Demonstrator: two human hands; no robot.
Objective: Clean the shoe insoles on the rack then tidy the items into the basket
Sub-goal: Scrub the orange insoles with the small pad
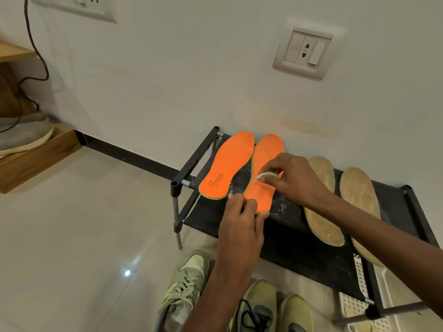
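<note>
The flat bright-orange foam insole being cleaned (pixel 263 173) lies on the top shelf of the low black fabric-and-metal shoe rack (pixel 311 255), second from the rack's left end. Its long axis runs from the wall toward the person, toe at the wall and heel at the front edge, directly ahead of both hands. The right hand (pixel 291 178) sits over the insole's middle, fingers drawn together in a pinch on a small pale cloth or brush (pixel 267 175); which of the two it is I cannot tell. It is the nearer hand to the uncleaned upper half, so the next stroke probably runs along the long axis toward the toe. The left hand (pixel 242 219) steadies the heel end, its fingers curled onto the near edge of the insole.

Just beside it on the left lies a matching orange insole with printed lettering (pixel 226 168), edges nearly touching. To the right, two tan, worn insoles (pixel 335 207) lie on the same shelf. White powdery residue marks the fabric around the heel. A white plastic lattice basket (pixel 359 307) stands below the rack's right end, and pale green sneakers (pixel 184 291) sit on the floor in front.
</note>
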